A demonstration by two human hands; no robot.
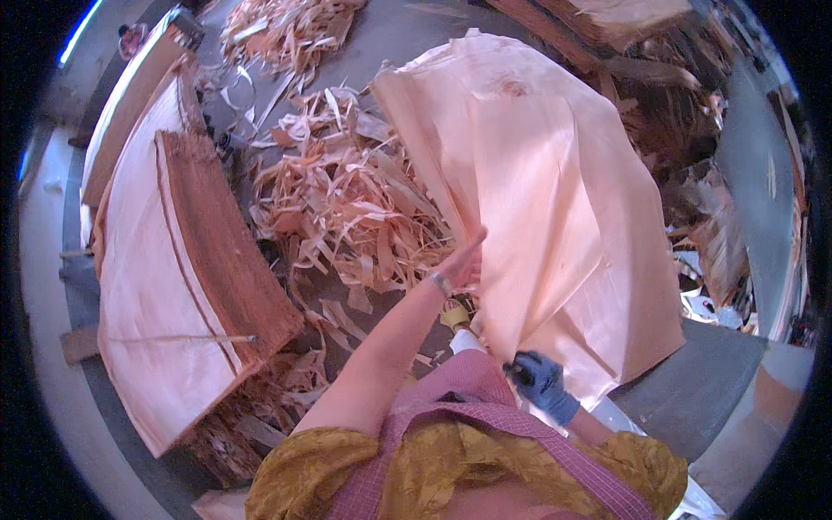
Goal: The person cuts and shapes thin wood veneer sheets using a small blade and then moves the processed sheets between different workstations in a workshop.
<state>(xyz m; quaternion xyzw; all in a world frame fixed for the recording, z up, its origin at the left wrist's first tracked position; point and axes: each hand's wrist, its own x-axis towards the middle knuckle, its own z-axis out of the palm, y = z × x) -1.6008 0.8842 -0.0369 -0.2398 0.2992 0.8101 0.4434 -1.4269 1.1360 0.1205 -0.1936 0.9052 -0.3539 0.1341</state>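
Note:
A large stack of thin pale wood veneer sheets [537, 191] stands in front of me and to the right, its top sheets rippled and folded. My left hand [465, 263], bare with a band at the wrist, lies against the stack's left edge with its fingers stretched out. At the near edge of the stack, my right hand [542, 381] wears a blue-grey glove and its fingers are curled closed. A dark patch shows at the curled fingers, but whether it is a tool or part of the glove is unclear.
Curled veneer scraps [347, 199] cover the floor ahead and left, with another scrap heap [286, 30] farther off. A second veneer stack [147, 303] stands left, a thin stick [208, 338] across it. Brown veneer pieces [667, 113] lie far right. A person [132, 39] is far left.

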